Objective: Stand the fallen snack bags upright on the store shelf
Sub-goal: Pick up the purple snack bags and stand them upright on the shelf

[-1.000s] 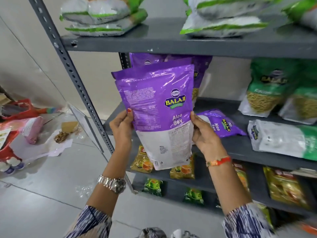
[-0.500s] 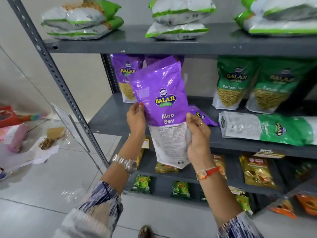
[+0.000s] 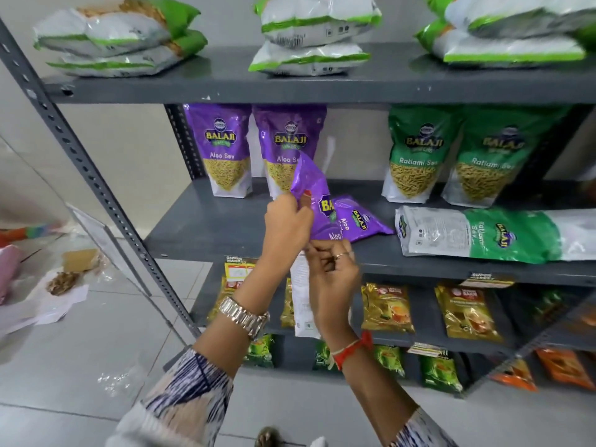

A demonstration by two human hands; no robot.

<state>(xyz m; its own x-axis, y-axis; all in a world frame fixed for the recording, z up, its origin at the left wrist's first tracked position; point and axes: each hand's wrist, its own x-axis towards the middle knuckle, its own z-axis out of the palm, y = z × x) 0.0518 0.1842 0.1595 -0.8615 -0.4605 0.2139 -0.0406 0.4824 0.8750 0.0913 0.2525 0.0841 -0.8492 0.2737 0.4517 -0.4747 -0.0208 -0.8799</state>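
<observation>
both hands have dropped the held purple aloo sev bag (image 3: 311, 201) lower and twisted, left hand (image 3: 287, 221) pinching its top, right hand (image 3: 332, 272) gripping its bottom, likely squaring it before standing on the middle shelf (image 3: 225, 227).

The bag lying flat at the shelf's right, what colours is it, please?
Green and white, clearest in the head view.

A person's left hand (image 3: 287, 222) and right hand (image 3: 333, 275) grip a purple Aloo Sev bag (image 3: 311, 201) in front of a grey metal shelf (image 3: 225, 227), the pack creased and turned edge-on between them. Behind it, two purple bags (image 3: 225, 150) stand upright at the back of the middle tier beside two upright green Ratlami Sev bags (image 3: 416, 153). A second purple pack (image 3: 361, 217) and a green-and-white pack (image 3: 483, 233) lie flat on the same tier. White-and-green bags (image 3: 316, 33) are stacked flat on the tier above.
</observation>
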